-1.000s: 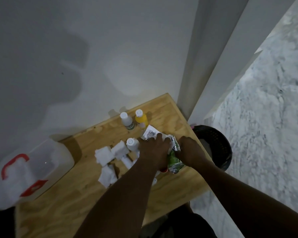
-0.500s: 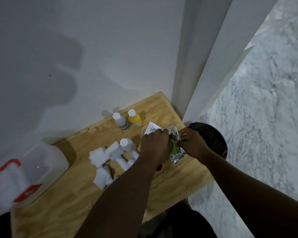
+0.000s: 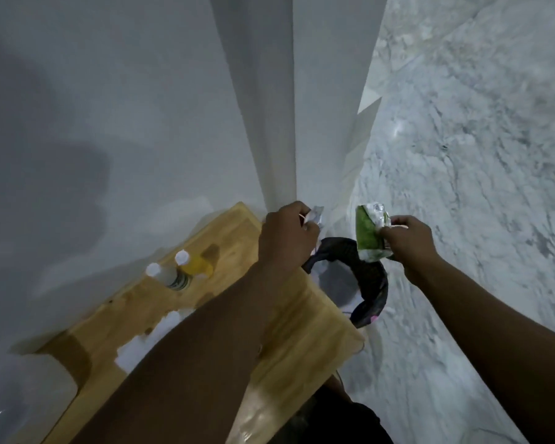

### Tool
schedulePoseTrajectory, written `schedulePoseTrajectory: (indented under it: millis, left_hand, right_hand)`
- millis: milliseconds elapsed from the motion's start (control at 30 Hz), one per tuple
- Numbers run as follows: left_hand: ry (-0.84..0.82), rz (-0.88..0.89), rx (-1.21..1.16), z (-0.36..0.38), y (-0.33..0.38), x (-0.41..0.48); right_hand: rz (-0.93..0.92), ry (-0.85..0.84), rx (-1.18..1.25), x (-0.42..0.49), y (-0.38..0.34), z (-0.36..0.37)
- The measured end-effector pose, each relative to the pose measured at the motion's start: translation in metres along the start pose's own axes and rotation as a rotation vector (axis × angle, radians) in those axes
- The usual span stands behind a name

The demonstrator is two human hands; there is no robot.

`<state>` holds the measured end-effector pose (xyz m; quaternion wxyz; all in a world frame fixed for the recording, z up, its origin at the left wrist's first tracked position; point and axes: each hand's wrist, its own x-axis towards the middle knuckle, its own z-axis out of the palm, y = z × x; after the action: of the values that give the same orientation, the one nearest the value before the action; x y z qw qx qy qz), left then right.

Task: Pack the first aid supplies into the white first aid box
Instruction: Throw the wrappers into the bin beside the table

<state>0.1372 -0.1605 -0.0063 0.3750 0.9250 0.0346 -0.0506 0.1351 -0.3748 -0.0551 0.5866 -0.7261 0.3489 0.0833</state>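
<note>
My right hand (image 3: pixel 406 240) pinches a green and silver foil packet (image 3: pixel 369 233) above a black waste basket (image 3: pixel 362 280). My left hand (image 3: pixel 287 237) grips a small torn silver strip (image 3: pixel 316 215), held apart from the packet. On the wooden table (image 3: pixel 302 341) stand a clear bottle (image 3: pixel 164 275) and a yellow bottle (image 3: pixel 194 265), both white-capped. White gauze pieces (image 3: pixel 148 341) lie partly hidden under my left forearm. The white first aid box (image 3: pixel 23 398) shows as a blur at the lower left.
A white wall and a white pillar (image 3: pixel 279 107) stand behind the table. Grey marble floor (image 3: pixel 462 155) spreads to the right. The basket stands on the floor against the table's right edge.
Both hands rose off the table and moved right over the basket. The packet was torn: the strip stays in my left hand, the packet in my right. The view swung right.
</note>
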Motion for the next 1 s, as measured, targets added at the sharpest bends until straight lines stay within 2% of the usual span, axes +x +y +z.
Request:
schedulePoseTrajectory:
  millis: [133, 267, 433, 500, 733, 833, 1000]
  left_hand:
    - [-0.157, -0.038, 0.066, 0.062, 0.000, 0.014]
    - [-0.322, -0.083, 0.155, 0.111, -0.012, 0.028]
    - [-0.588, -0.116, 0.235, 0.137, -0.024, 0.038]
    - [-0.629, -0.149, 0.218, 0.135, -0.026, 0.038]
    - [-0.564, -0.135, 0.180, 0.089, -0.011, 0.028]
    - [-0.503, -0.122, 0.144, 0.049, 0.001, 0.016]
    - [-0.309, -0.086, 0.129, -0.047, 0.000, -0.013]
  right_hand:
    - [0.148, 0.038, -0.124, 0.032, 0.061, -0.009]
    - [0.170, 0.050, -0.226, 0.056, 0.101, -0.001]
    - [0.124, -0.156, -0.368, 0.071, 0.118, -0.001]
    - [0.097, -0.206, -0.416, 0.069, 0.116, -0.005]
    - [0.023, -0.230, -0.409, 0.046, 0.064, -0.007]
    - [-0.081, -0.261, -0.392, 0.020, 0.016, 0.009]
    - [-0.302, -0.345, -0.358, -0.055, -0.075, 0.060]
